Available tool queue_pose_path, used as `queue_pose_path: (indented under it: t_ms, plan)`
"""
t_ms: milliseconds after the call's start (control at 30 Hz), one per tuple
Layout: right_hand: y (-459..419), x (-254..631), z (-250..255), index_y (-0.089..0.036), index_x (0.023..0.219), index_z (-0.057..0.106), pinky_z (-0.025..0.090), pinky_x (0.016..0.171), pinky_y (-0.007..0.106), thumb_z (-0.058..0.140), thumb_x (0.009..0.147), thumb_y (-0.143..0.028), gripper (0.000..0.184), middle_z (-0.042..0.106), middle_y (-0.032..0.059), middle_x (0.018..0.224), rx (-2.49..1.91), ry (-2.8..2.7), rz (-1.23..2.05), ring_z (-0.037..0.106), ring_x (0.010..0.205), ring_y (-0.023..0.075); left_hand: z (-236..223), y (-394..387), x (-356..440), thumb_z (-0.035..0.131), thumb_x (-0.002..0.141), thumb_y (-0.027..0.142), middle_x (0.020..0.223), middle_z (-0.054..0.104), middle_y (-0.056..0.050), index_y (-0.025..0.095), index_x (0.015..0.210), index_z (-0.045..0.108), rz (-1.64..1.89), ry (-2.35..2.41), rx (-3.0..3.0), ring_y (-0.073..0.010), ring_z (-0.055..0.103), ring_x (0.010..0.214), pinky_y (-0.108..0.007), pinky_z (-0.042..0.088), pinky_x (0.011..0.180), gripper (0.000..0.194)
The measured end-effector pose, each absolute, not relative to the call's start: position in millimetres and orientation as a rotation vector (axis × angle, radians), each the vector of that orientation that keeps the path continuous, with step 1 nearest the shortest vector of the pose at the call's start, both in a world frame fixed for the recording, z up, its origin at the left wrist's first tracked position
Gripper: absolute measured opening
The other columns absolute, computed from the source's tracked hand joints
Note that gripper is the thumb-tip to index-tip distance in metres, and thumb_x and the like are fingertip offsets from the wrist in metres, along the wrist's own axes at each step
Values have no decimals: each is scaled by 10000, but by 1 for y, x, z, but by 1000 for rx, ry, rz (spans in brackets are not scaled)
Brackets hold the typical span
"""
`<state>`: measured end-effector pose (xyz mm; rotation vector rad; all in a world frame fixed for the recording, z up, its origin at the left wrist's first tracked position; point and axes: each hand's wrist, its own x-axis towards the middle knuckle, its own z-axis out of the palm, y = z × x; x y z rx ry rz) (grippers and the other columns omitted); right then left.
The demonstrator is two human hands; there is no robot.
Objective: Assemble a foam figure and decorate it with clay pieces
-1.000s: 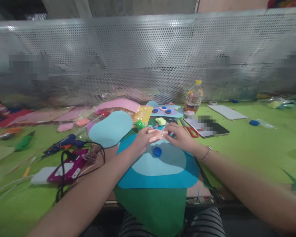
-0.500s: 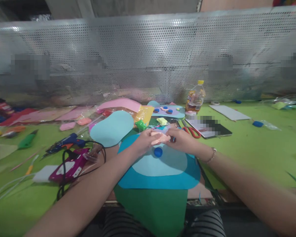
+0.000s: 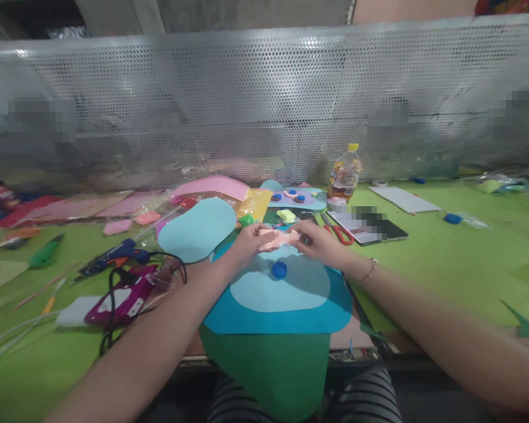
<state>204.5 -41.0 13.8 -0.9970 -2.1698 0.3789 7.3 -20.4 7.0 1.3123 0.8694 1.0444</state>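
My left hand [image 3: 252,239] grips one end of a packet of peach clay [image 3: 270,239], which looks wrapped in clear plastic. At the other end, the fingers of my right hand [image 3: 314,239] pinch the packet, and a shiny clear stretch spans the gap between the hands. Below them, a round blue clay piece [image 3: 279,269] lies on a pale blue paper shape [image 3: 286,294]. That shape rests on a larger, darker blue paper [image 3: 273,325], with green paper [image 3: 268,364] hanging under it over the table edge.
To the left are a glue gun [image 3: 110,257], a magenta power strip [image 3: 121,296] with cables and a light blue paper oval [image 3: 198,229]. Red-handled scissors [image 3: 344,235], a tablet-like board [image 3: 370,226] and a bottle [image 3: 344,173] stand or lie to the right. Behind rises a perforated metal screen [image 3: 264,88].
My hands have drawn slightly apart, and the packet is stretched between them, with a clear stretch now showing. The whole view has shifted a little.
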Motion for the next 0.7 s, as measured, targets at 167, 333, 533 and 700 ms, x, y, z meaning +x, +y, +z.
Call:
queue_pose_path:
  t_ms: [167,333,533,700]
  plan:
    - [-41,203,11,-197,910,586,448,612,274,587,778,-240,138,617,47,815,-1005,-2197,233,562,739,166,6,-29,17,771,579,358,696,643,-35,145,769,554,1058,884,1259,-137,609,587,-271,474,576,358]
    - [-46,199,11,-197,810,559,434,615,272,610,750,-207,80,595,30,747,-1066,-2169,169,554,714,165,6,-40,26,759,607,329,637,625,-27,172,706,569,1089,898,1268,-136,583,568,-285,480,576,265]
    - [-50,196,14,-192,816,543,424,627,274,573,781,-201,47,592,39,761,-1039,-2218,100,550,715,166,8,-37,22,767,603,339,630,628,-26,167,718,541,1052,891,1307,-142,597,543,-290,486,558,306]
    - [-47,197,18,-191,828,555,426,630,274,525,797,-189,43,601,41,764,-1029,-2161,89,559,708,164,14,-30,16,771,606,345,701,661,-56,142,763,540,1067,864,1290,-157,632,583,-318,517,616,346]
